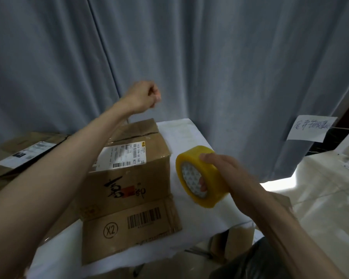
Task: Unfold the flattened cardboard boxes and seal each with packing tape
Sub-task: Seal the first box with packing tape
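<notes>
Tape, gripped by the right hand at centre right, sat just right of the box. Left hand, raised at upper centre, looked clenched, perhaps pinching the tape's end; unclear.

Grey curtain, handwritten paper sign

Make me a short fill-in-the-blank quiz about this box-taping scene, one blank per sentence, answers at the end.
1. The right hand grips a roll of ____ packing tape.
2. The left hand is raised above the cardboard box with its fingers ____.
3. The circle printed on the box's front flap reads ____.
4. The box stands on a table covered with a ____ cloth.

Missing words: yellow; curled; X2; white
</notes>
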